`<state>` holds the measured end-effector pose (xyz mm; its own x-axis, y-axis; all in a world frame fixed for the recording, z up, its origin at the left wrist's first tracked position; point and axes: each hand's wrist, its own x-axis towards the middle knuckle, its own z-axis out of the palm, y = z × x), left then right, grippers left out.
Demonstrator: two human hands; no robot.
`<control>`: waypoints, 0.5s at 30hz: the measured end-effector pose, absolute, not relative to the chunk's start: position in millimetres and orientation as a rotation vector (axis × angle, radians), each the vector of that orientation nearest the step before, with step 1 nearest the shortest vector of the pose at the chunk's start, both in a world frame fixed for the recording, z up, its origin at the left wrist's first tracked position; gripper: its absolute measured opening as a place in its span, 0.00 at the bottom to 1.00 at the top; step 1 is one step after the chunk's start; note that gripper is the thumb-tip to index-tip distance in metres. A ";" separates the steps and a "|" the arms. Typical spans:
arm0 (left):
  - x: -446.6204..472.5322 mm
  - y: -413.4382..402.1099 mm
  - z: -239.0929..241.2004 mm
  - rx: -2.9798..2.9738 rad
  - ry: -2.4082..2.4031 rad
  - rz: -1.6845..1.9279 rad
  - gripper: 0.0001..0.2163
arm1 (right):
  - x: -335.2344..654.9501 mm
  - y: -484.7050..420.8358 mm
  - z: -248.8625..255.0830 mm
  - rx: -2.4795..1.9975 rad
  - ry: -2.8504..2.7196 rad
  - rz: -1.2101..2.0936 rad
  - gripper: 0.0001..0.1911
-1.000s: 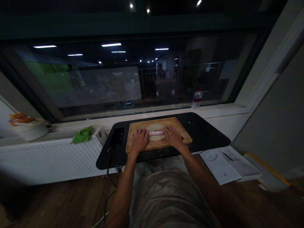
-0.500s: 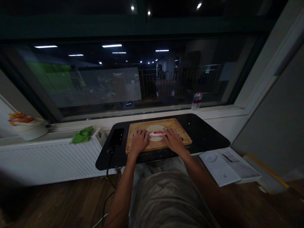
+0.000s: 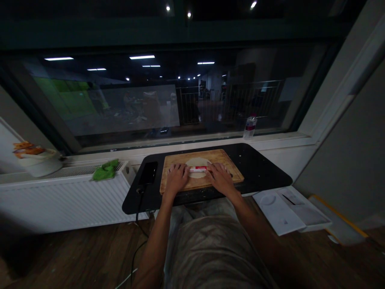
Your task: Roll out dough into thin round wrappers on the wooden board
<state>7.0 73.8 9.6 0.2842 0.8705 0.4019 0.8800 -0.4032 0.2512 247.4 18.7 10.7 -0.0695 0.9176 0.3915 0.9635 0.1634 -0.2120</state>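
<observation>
A round, flat sheet of dough [image 3: 197,175] lies on a wooden cutting board [image 3: 207,155]. Across its middle rests a rolling pin [image 3: 197,169] with a red and white label. My left hand [image 3: 178,176] is closed over the pin's left end, and my right hand [image 3: 220,176] over its right end. Both palms face down, and the fingers hide the pin's two ends. Dough shows in front of and behind the pin.
The board sits on a black table [image 3: 258,168] with a phone [image 3: 148,172] and cable at left. A green cloth [image 3: 105,170] lies on the radiator [image 3: 75,204]. On the windowsill stands a water bottle [image 3: 249,127]. An open white box [image 3: 288,210] is at lower right.
The whole view has shifted very slightly. My hands and the rolling pin stay in nearly the same place on the dough.
</observation>
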 end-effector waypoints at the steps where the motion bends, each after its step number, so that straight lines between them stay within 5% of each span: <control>1: 7.2 73.9 9.5 -2.499 -1.706 -0.768 0.19 | 247.7 17.5 10.5 -1.775 -2.019 -0.147 0.29; 15: 6.5 77.6 4.6 -2.482 -1.701 -0.805 0.18 | 246.4 33.6 20.0 -1.837 -2.014 -0.087 0.27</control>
<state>6.5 77.6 4.6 0.2702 0.8630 0.4268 0.8770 -0.4035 0.2608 246.4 33.6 20.0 -0.0462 0.9398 0.3385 0.9655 0.1289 -0.2262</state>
